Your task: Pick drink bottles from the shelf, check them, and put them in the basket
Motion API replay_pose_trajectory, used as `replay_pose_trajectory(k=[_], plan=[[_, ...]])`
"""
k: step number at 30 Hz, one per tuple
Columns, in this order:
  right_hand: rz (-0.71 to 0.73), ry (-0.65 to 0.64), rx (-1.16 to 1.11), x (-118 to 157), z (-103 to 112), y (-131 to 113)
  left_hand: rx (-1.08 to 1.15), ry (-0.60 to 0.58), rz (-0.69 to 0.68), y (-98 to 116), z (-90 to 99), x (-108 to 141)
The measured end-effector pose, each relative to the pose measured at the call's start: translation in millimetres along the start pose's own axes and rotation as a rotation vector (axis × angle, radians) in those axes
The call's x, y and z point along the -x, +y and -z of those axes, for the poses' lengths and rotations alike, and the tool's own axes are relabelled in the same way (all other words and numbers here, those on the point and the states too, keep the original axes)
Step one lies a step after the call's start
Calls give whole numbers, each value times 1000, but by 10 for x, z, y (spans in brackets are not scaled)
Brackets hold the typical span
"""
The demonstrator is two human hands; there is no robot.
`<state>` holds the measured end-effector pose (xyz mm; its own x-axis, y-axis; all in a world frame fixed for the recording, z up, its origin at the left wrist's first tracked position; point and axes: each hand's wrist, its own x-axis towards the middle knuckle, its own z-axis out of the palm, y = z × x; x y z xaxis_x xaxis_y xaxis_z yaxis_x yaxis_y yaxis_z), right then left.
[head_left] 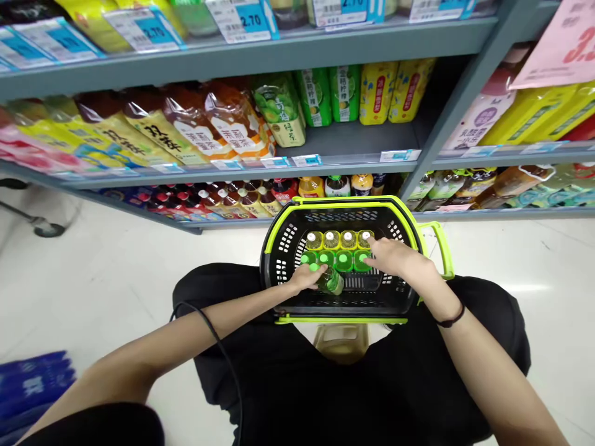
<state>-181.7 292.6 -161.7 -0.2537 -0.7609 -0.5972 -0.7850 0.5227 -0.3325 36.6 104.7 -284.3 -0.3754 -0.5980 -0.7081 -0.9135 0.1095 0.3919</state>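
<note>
A black shopping basket (357, 310) with lime-green trim stands between my knees. Inside it, a row of yellow-labelled bottles with white caps (331, 239) lies along the far side, and a row of green bottles with green caps (344, 261) is in front of it. My left hand (307, 277) is closed around another green-capped bottle (333, 282), which is tilted over the near part of the basket. At the right end of the two rows, my right hand (391, 256) has its fingers apart and touches the end bottles' caps.
Drink shelves (344, 139) rise just beyond the basket, with bottles and cartons on several levels. A lime-green basket handle (444, 251) sticks out at the right. Blue packages (35, 384) lie on the floor at lower left; a caster wheel (48, 229) is farther up.
</note>
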Motion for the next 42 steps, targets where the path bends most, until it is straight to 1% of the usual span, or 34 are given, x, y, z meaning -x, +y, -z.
replay_pose_trajectory(k=[3, 6, 9, 12, 16, 19, 21, 23, 25, 26, 28, 30, 32, 33, 34, 35, 36, 37, 38, 39, 42], plan=[[1, 3, -16, 56, 40, 8, 164, 11, 119, -134, -62, -103], [1, 14, -29, 78, 50, 55, 260, 13, 195, -264, -178, -166], [2, 29, -40, 101, 39, 92, 289, 3, 236, -384, -296, -246], [5, 40, -47, 128, 13, 107, 272, 18, 255, -466, -353, -329], [8, 68, -47, 133, -32, 120, 192, 39, 276, -458, -332, -329], [8, 68, -36, 101, -49, 131, 81, 29, 282, -330, -273, -252], [10, 52, -29, 73, -47, 128, -25, 14, 268, -167, -195, -193], [8, 38, -26, 52, -40, 112, -141, 8, 204, 69, -61, -132], [5, 28, -26, 39, -36, 84, -240, 31, 73, 384, 145, -58], [3, 24, -27, 34, -36, 67, -273, 57, -16, 571, 277, -15], [-3, 14, -32, 18, -42, 31, -311, 125, -210, 990, 599, 79], [-10, 1, -36, -13, -55, -2, -318, 248, -421, 1442, 977, 165], [-14, -9, -43, -60, -66, -18, -302, 421, -572, 1872, 1363, 211], [-12, -12, -48, -88, -68, -15, -291, 553, -644, 2060, 1539, 211], [-11, -11, -55, -115, -66, -3, -311, 763, -758, 2224, 1695, 193], [-11, -7, -62, -140, -58, 18, -332, 932, -798, 2361, 1826, 157], [-15, 2, -69, -162, -44, 46, -358, 1054, -816, 2472, 1931, 104], [-24, 13, -75, -179, -26, 80, -382, 1139, -821, 2559, 2013, 39], [-39, 24, -79, -190, -5, 117, -396, 1171, -806, 2626, 2078, -35], [-59, 34, -83, -195, 18, 153, -402, 1167, -792, 2677, 2130, -111], [-109, 42, -92, -178, 74, 242, -364, 1066, -781, 2772, 2268, -317]])
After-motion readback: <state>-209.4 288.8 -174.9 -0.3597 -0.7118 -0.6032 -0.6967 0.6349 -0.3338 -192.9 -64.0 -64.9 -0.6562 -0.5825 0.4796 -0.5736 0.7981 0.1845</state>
